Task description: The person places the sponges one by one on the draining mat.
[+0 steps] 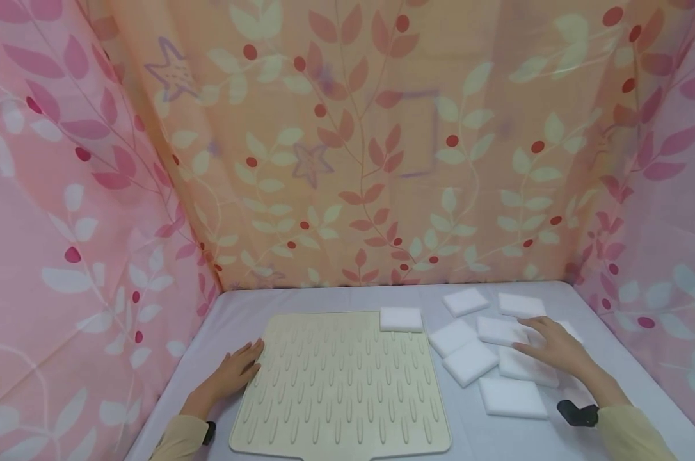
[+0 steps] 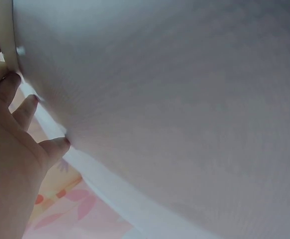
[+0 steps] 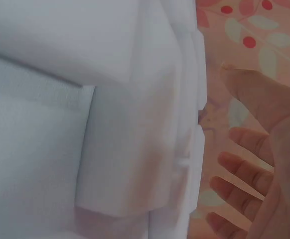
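A beige mat [image 1: 342, 387] with rows of raised oblong ridges lies flat on the table. One white sponge block [image 1: 401, 319] sits on its far right corner. My left hand [image 1: 236, 371] rests at the mat's left edge, fingers extended; in the left wrist view its fingertips [image 2: 60, 143] touch the tabletop and the mat's side. To the right of the mat, my right hand [image 1: 557, 347] hovers with spread fingers over a loose group of white sponge blocks [image 1: 528, 365]. The right wrist view shows a gap between that hand [image 3: 264, 159] and the blocks [image 3: 125, 149].
Several more sponge blocks [image 1: 470, 363] lie between the mat and the right hand, some overlapping. Others [image 1: 465, 301] are near the table's back edge. White cloth covers the table [image 1: 192, 358]. Patterned curtains [image 1: 347, 160] enclose the back and both sides.
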`<state>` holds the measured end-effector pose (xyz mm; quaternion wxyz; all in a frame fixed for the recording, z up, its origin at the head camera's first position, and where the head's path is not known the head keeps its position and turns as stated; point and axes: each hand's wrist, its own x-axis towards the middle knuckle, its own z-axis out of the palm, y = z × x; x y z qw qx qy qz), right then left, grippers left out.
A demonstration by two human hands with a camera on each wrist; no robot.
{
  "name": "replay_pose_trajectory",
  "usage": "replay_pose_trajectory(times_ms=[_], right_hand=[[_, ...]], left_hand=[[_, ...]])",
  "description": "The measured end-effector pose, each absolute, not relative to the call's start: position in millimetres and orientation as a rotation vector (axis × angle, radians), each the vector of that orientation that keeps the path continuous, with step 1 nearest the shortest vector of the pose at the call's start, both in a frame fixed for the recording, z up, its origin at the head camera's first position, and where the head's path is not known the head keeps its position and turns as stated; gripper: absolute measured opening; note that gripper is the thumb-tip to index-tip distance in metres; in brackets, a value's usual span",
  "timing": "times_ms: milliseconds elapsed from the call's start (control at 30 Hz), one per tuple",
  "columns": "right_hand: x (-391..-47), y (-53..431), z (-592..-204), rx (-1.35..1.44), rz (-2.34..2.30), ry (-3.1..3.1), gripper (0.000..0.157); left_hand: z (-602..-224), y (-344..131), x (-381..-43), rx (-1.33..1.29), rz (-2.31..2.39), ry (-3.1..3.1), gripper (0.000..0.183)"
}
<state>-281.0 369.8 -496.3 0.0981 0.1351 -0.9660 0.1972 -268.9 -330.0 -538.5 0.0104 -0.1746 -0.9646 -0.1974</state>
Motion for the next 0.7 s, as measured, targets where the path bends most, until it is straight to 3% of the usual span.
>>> replay_pose_trajectory(times_ms=[700], right_hand=[[-240.4,413.8,-505.6,0.292,0.645,-2.84,0.062]], left_hand=[[-539.0,-329.2,-268.3,-0.548,-0.619,-2.993,0.055]])
